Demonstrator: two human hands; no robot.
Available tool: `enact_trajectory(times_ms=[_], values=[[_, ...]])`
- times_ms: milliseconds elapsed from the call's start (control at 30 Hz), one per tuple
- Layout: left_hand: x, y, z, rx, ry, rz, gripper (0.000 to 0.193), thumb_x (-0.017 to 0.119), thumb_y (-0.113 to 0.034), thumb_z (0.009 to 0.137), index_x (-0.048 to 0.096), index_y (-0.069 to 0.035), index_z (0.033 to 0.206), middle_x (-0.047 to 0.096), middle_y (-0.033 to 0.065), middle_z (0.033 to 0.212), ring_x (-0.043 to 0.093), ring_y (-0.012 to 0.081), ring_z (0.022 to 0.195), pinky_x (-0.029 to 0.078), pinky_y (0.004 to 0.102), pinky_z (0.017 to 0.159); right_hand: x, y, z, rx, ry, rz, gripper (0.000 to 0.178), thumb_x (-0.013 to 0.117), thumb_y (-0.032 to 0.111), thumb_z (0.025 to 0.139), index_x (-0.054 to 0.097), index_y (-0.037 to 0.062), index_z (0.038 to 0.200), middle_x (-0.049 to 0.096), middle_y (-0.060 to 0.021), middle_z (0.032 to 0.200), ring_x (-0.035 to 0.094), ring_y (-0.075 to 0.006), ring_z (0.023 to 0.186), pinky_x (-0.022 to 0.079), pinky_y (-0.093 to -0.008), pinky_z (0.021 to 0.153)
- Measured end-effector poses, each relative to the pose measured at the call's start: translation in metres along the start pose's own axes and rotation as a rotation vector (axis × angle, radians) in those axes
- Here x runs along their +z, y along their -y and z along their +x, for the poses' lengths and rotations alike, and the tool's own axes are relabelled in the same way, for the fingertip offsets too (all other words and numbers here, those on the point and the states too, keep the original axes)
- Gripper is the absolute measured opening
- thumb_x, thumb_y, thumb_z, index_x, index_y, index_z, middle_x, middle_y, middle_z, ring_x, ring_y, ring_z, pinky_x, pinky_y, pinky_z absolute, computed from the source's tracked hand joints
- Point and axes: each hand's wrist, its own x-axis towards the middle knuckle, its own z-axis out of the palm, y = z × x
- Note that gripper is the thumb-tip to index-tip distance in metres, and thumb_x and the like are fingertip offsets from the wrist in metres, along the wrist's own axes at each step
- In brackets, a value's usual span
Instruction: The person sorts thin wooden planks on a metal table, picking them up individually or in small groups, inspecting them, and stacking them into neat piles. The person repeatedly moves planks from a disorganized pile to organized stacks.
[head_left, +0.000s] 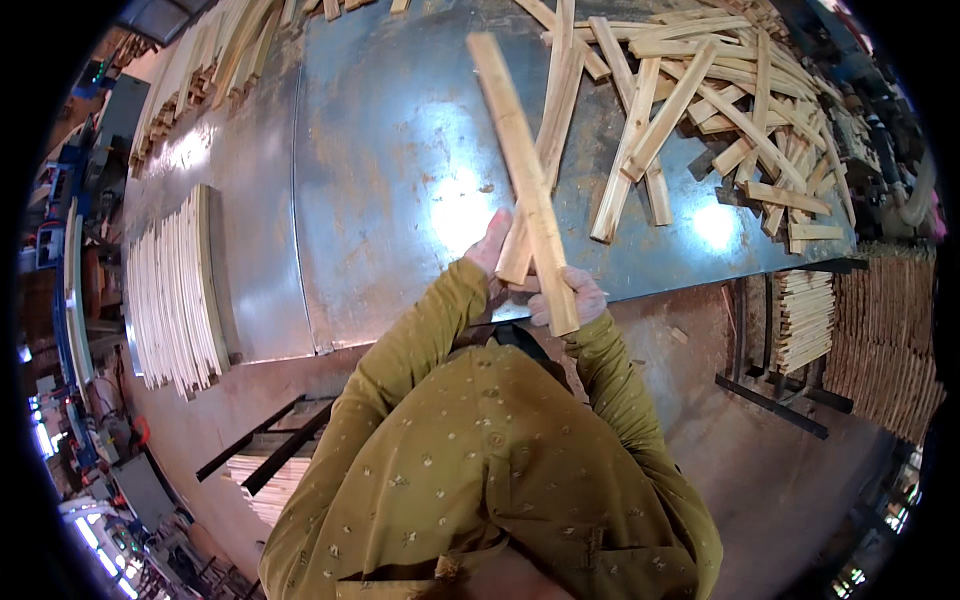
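Note:
My right hand (582, 298) is closed around the near end of a long pale wooden slat (520, 150). This slat is raised over the metal table and slants away to the far left. Behind it, crossing under it, a second wooden slat (515, 258) has its near end beside my left hand (488, 247). The left thumb lies along this slat's left edge, and the hand seems to grip it, with most fingers hidden below. Both hands are close to the table's near edge, in front of my body.
The metal table (380, 180) has a seam left of the middle. A jumbled heap of slats (740, 110) covers its far right. Neat rows of slats (175, 290) lie at the left and far left. Below, stacked slats (803, 315) stand on a black rack (770, 405) at right.

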Motion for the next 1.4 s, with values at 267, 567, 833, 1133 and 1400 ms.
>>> enact_trajectory(times_ms=[267, 567, 833, 1133, 1400], values=[[0.025, -0.021, -0.023, 0.087, -0.246, 0.325, 0.074, 0.076, -0.027, 0.087, 0.039, 0.003, 0.144, 0.063, 0.0177, 0.121, 0.064, 0.024, 0.107, 0.056, 0.0341, 0.091, 0.065, 0.006, -0.014, -0.361, -0.468, -1.052, 0.037, 0.053, 0.035, 0.099, 0.061, 0.0009, 0.111, 0.067, -0.0091, 0.082, 0.063, -0.0188, 0.075, 0.052, -0.0343, 0.064], [-0.045, -0.051, -0.047, 0.15, -0.291, 0.359, 0.04, 0.066, -0.022, 0.088, 0.053, 0.002, 0.117, 0.063, 0.0108, 0.08, 0.064, 0.0213, 0.064, 0.055, 0.0345, 0.051, 0.069, 0.025, 0.123, -0.52, -0.856, -2.215, 0.056, 0.054, 0.038, 0.096, 0.045, 0.0048, 0.14, 0.055, -0.0238, 0.13, 0.055, -0.0417, 0.117, 0.046, -0.0481, 0.099], [-0.077, -0.05, -0.045, 0.134, -0.291, 0.068, 0.062, 0.077, -0.019, 0.083, 0.043, -0.004, 0.133, 0.062, 0.0118, 0.094, 0.063, 0.0243, 0.074, 0.056, 0.038, 0.061, 0.07, 0.041, 0.176, -0.322, -1.032, -1.916, 0.087, 0.068, 0.03, 0.087, 0.019, 0.0036, 0.153, 0.057, -0.0259, 0.129, 0.061, -0.0383, 0.111, 0.052, -0.0433, 0.093], [-0.131, -0.028, -0.012, 0.133, -0.36, 0.279, 0.035, 0.077, -0.021, 0.08, 0.065, 0.002, 0.104, 0.069, 0.0162, 0.084, 0.069, 0.03, 0.066, 0.059, 0.0422, 0.056, 0.103, 0.117, 0.094, -0.81, -1.373, -1.899, 0.084, 0.066, 0.046, 0.087, 0.033, -0.0054, 0.146, 0.041, -0.0307, 0.144, 0.046, -0.0428, 0.128, 0.039, -0.0465, 0.109], [-0.112, 0.018, -0.033, 0.402, -0.474, 0.18, 0.067, 0.078, -0.006, 0.079, 0.039, -0.009, 0.134, 0.061, 0.0116, 0.106, 0.064, 0.0247, 0.088, 0.06, 0.0365, 0.074, 0.037, 0.261, 0.112, -0.746, -1.566, -1.481, 0.081, 0.069, 0.012, 0.077, 0.03, 0.0083, 0.148, 0.053, -0.0225, 0.133, 0.061, -0.036, 0.099, 0.057, -0.047, 0.078]])
